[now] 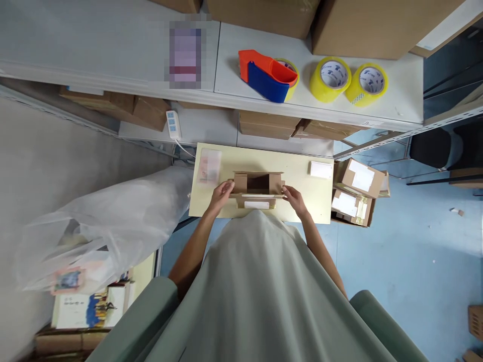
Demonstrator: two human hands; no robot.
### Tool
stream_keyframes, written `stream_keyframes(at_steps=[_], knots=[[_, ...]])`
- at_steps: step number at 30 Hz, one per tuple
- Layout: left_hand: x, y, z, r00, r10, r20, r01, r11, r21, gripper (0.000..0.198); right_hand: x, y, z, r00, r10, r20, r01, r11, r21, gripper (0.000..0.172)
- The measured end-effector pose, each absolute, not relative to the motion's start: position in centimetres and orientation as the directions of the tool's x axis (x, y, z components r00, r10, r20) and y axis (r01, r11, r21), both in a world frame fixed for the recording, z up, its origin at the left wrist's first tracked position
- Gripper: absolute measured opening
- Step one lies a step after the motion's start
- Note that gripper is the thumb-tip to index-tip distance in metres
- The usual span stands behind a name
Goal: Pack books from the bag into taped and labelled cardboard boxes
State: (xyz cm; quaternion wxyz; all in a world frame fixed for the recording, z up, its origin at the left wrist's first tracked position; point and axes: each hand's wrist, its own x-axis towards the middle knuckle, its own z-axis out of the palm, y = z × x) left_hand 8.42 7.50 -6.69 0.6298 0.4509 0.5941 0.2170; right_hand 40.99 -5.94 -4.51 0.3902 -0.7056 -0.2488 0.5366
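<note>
A small open cardboard box [258, 184] stands on the pale yellow table [298, 201] in front of me. My left hand [221, 193] grips the box's left end, fingers curled on its flap. The box's right end is held by my right hand [295, 197] in the same way. A white label [256, 204] shows on the box's near side. A flat packet [209, 167] in clear wrap lies at the table's far left. At the far right of the table is a small white card [320, 169].
A shelf [377, 105] beyond the table carries a red and blue tape dispenser [268, 74] and two yellow tape rolls [333, 78]. Taped cartons [354, 191] are stacked right of the table. A big plastic bag [109, 221] lies left. A power strip [172, 124] hangs behind.
</note>
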Motion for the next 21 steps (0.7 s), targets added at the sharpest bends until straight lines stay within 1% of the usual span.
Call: stream_keyframes(at_steps=[3, 5, 7, 8, 11, 13, 14, 15, 16, 17, 18, 19, 20, 21], knots=[[7.6, 7.7, -5.5, 0.268, 0.821, -0.504, 0.219, 0.458, 0.862, 0.088, 41.7, -6.3, -3.1, 0.253, 0.814, -0.523, -0.063, -0.526, -0.848, 0.076], [7.4, 7.9, -5.1, 0.314, 0.826, -0.468, 0.26, 0.4, 0.879, 0.088, 41.9, -6.2, -2.8, 0.219, 0.836, -0.504, -0.046, -0.507, -0.861, 0.074], [7.5, 8.0, -5.1, 0.332, 0.829, -0.449, 0.31, 0.354, 0.882, 0.089, 41.9, -5.7, -2.9, 0.233, 0.842, -0.486, -0.012, -0.498, -0.867, 0.07], [7.7, 8.0, -5.3, 0.323, 0.835, -0.446, 0.326, 0.345, 0.88, 0.086, 41.8, -5.5, -3.1, 0.257, 0.84, -0.478, 0.014, -0.498, -0.867, 0.069], [8.2, 8.2, -6.1, 0.258, 0.867, -0.425, 0.365, 0.32, 0.874, 0.068, 41.7, -4.6, -4.0, 0.313, 0.828, -0.465, 0.107, -0.518, -0.849, 0.064], [8.3, 8.3, -6.6, 0.223, 0.881, -0.417, 0.417, 0.3, 0.858, 0.057, 41.8, -4.3, -4.8, 0.323, 0.818, -0.477, 0.16, -0.543, -0.824, 0.056], [8.3, 8.2, -6.8, 0.219, 0.878, -0.426, 0.45, 0.297, 0.842, 0.055, 41.8, -4.2, -5.1, 0.32, 0.809, -0.492, 0.184, -0.563, -0.806, 0.052], [8.3, 8.2, -6.9, 0.218, 0.869, -0.443, 0.484, 0.298, 0.823, 0.058, 41.8, -4.3, -5.5, 0.311, 0.799, -0.515, 0.208, -0.586, -0.783, 0.047], [8.2, 8.0, -6.9, 0.217, 0.861, -0.46, 0.517, 0.299, 0.802, 0.067, 41.8, -4.3, -5.7, 0.301, 0.785, -0.542, 0.228, -0.611, -0.758, 0.044], [8.2, 7.9, -6.9, 0.217, 0.858, -0.465, 0.542, 0.29, 0.788, 0.079, 41.8, -4.5, -6.0, 0.291, 0.772, -0.566, 0.244, -0.632, -0.736, 0.045], [8.1, 7.7, -6.7, 0.222, 0.864, -0.452, 0.561, 0.266, 0.784, 0.091, 41.7, -4.6, -6.1, 0.285, 0.763, -0.58, 0.254, -0.643, -0.722, 0.051], [8.2, 7.5, -6.5, 0.233, 0.878, -0.419, 0.574, 0.223, 0.788, 0.1, 41.5, -4.8, -6.1, 0.286, 0.764, -0.578, 0.261, -0.642, -0.721, 0.063], [8.2, 7.3, -6.2, 0.254, 0.892, -0.373, 0.583, 0.166, 0.795, 0.104, 41.3, -5.0, -6.0, 0.299, 0.776, -0.555, 0.27, -0.627, -0.731, 0.075], [8.3, 7.1, -5.9, 0.284, 0.902, -0.325, 0.589, 0.103, 0.801, 0.103, 41.0, -5.2, -5.8, 0.317, 0.796, -0.515, 0.286, -0.598, -0.749, 0.086]])
